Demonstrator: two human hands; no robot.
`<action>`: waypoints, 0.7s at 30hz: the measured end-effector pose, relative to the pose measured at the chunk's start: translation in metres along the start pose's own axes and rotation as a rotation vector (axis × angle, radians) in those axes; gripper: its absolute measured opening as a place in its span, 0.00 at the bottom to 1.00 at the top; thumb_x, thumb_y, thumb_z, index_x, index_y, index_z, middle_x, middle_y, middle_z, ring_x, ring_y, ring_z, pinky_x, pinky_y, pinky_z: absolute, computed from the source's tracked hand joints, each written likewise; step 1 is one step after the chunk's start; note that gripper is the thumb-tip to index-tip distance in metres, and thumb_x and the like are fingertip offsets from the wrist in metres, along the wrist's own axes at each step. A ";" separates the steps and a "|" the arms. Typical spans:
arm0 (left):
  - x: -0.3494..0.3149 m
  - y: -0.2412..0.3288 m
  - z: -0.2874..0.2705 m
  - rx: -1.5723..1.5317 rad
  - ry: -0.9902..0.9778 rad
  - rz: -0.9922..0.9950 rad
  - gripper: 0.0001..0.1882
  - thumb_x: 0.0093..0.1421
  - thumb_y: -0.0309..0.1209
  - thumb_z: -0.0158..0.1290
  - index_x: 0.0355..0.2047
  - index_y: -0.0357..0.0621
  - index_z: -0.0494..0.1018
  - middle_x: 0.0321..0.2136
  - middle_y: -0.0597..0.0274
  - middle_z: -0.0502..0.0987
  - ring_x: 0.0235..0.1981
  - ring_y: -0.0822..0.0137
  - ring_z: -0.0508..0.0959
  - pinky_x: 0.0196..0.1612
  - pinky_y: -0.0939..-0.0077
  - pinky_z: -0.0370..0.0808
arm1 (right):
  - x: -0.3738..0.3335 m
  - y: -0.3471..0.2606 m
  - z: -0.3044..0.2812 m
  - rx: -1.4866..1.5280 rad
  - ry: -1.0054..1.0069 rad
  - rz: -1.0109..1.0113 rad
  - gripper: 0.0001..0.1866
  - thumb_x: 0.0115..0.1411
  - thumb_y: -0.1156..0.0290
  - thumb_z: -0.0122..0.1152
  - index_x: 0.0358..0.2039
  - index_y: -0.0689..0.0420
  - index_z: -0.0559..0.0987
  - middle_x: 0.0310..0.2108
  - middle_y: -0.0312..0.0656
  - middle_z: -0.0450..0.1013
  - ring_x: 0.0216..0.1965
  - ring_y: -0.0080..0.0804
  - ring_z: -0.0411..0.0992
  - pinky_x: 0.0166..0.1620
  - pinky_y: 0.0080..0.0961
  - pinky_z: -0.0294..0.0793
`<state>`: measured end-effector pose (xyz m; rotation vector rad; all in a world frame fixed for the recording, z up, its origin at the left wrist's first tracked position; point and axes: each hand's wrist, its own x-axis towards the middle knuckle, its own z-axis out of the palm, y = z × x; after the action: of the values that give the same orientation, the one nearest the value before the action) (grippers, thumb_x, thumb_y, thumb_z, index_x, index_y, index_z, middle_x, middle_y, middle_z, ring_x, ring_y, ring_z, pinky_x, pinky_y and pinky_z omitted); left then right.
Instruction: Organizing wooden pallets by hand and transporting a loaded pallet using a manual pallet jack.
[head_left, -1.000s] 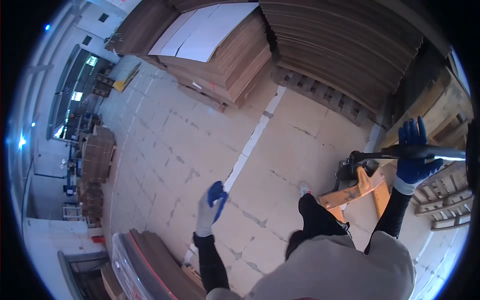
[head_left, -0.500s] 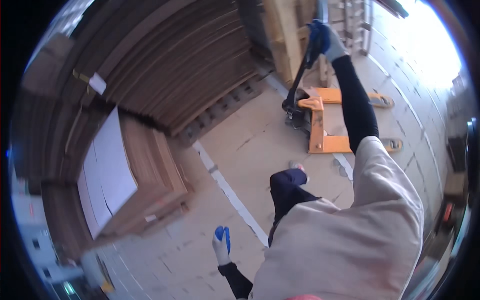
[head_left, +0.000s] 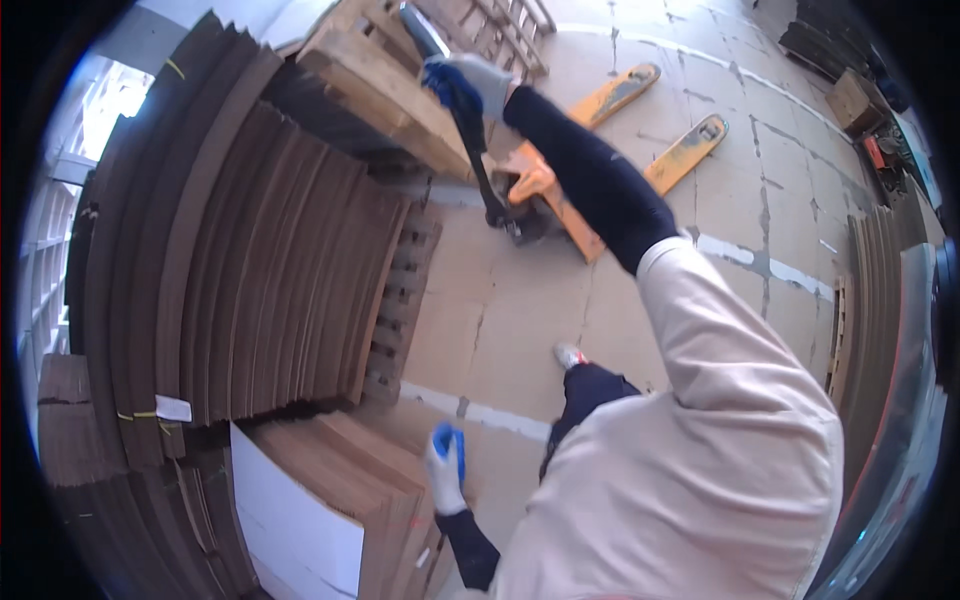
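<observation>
The right hand [head_left: 470,85] is wrapped round the handle [head_left: 472,140] of one pallet jack [head_left: 575,215], which stands to its right — two forks [head_left: 690,155] pointing away over open floor [head_left: 510,310]. The left hand [head_left: 446,468], loosely curled and free, hangs near the edge of one white-topped stack [head_left: 300,520], with floor to its right. Left of the right hand, brown sheets [head_left: 265,270] stand on a pallet [head_left: 395,310] — one box [head_left: 855,100] far right, contents too small to tell
</observation>
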<state>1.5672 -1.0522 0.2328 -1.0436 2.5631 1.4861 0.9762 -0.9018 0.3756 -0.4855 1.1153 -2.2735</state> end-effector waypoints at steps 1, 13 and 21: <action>0.020 0.026 -0.005 -0.024 -0.053 -0.043 0.19 0.61 0.23 0.53 0.52 0.30 0.68 0.45 0.55 0.77 0.45 0.67 0.77 0.51 0.73 0.72 | -0.008 0.003 0.004 -0.027 0.006 0.001 0.11 0.61 0.66 0.59 0.33 0.62 0.72 0.23 0.38 0.71 0.19 0.25 0.70 0.23 0.22 0.73; 0.170 -0.053 -0.040 -0.165 -0.388 0.008 0.23 0.59 0.29 0.59 0.52 0.31 0.68 0.44 0.51 0.78 0.44 0.68 0.79 0.49 0.74 0.74 | 0.052 -0.072 -0.027 -0.844 0.065 0.366 0.09 0.56 0.56 0.65 0.30 0.47 0.82 0.24 0.37 0.78 0.24 0.25 0.75 0.27 0.24 0.74; 0.254 -0.109 -0.111 0.040 -0.336 0.027 0.23 0.58 0.35 0.59 0.51 0.37 0.71 0.43 0.51 0.79 0.44 0.60 0.80 0.48 0.69 0.75 | 0.020 -0.049 0.053 -1.551 0.679 0.219 0.10 0.53 0.70 0.63 0.32 0.64 0.79 0.26 0.46 0.76 0.27 0.32 0.76 0.29 0.31 0.78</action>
<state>1.4635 -1.3113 0.1301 -0.6876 2.3676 1.4639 0.9739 -0.9218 0.4476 -0.0470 2.9661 -0.9314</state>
